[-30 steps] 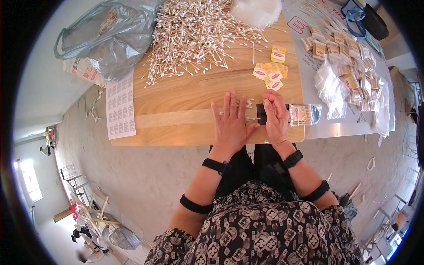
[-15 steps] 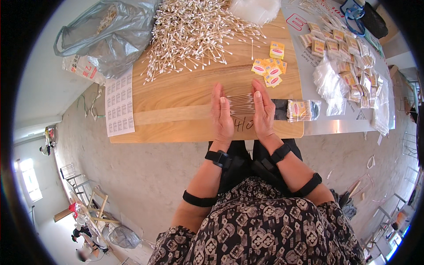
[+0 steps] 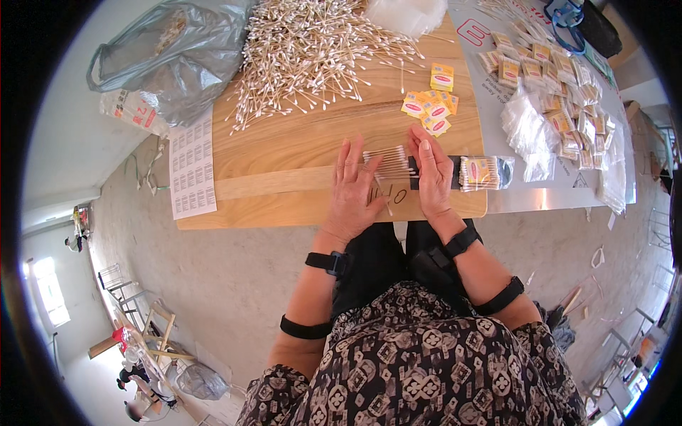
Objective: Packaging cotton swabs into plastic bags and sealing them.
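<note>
A row of cotton swabs (image 3: 388,163) lies side by side on the wooden board (image 3: 284,160). My left hand (image 3: 353,186) is palm down at the row's left end, fingers spread, its index fingertip touching the swabs. A single swab tilts beside that thumb. My right hand (image 3: 435,177) stands on edge at the row's right end, fingers stretched out. Beneath it runs a dark strip (image 3: 446,172), showing on both sides of the hand. To its right lies a clear bag of swabs (image 3: 480,173) with a yellow card.
A big heap of loose swabs (image 3: 305,57) covers the board's far side. Yellow cards (image 3: 430,108) lie beyond my right hand. Filled packs (image 3: 561,78) and empty clear bags (image 3: 527,128) are on the right. At left are a grey plastic bag (image 3: 177,64) and a printed sheet (image 3: 192,170).
My left hand has turned from on edge to palm down and spread its fingers. My right hand has shifted slightly right, and the swab row now slants a little.
</note>
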Action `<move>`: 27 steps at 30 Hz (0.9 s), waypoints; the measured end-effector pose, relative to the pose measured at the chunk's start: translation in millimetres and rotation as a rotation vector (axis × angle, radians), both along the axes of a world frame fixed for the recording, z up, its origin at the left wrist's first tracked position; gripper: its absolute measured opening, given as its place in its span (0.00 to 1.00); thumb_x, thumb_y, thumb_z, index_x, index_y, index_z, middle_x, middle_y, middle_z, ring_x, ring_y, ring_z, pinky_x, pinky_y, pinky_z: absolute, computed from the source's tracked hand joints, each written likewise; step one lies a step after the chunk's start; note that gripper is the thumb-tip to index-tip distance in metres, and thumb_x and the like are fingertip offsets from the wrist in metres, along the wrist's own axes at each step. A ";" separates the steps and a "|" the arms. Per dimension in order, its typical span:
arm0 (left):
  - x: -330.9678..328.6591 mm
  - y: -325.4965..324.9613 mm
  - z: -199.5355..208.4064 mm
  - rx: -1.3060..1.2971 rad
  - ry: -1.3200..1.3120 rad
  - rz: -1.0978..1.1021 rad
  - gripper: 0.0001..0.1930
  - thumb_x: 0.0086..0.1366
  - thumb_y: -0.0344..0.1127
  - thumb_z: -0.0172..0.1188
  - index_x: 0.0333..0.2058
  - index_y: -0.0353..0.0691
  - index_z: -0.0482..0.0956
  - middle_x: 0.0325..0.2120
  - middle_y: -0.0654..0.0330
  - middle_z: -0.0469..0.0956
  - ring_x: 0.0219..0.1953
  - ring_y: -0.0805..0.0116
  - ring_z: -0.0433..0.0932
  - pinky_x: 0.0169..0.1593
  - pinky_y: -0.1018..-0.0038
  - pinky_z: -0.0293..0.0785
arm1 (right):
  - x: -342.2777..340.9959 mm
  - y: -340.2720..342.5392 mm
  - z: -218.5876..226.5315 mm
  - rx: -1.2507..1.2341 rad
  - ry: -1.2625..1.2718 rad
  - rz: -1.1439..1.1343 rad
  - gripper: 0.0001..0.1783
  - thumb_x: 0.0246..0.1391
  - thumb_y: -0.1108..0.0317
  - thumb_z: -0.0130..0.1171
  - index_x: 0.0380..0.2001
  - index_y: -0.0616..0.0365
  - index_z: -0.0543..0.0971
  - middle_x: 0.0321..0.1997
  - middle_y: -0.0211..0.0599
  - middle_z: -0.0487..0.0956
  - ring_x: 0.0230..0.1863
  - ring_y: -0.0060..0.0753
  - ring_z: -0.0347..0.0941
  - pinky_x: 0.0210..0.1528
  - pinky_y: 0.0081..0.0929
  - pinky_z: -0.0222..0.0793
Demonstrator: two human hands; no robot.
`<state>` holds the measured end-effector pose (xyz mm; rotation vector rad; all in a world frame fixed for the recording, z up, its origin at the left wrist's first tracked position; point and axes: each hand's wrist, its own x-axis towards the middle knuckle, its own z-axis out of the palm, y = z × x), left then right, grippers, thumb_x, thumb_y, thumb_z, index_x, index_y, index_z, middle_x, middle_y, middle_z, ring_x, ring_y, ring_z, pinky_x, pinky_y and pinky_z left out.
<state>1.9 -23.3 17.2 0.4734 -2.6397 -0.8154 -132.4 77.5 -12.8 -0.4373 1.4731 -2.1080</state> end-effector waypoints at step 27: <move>-67.9 -24.6 -15.8 0.654 0.324 0.170 0.17 0.72 0.36 0.47 0.51 0.30 0.73 0.48 0.49 0.77 0.54 0.62 0.74 0.59 0.70 0.66 | 22.6 -8.1 -0.5 0.140 0.269 -0.139 0.23 0.69 0.65 0.42 0.61 0.68 0.65 0.69 0.46 0.61 0.71 0.38 0.55 0.71 0.31 0.47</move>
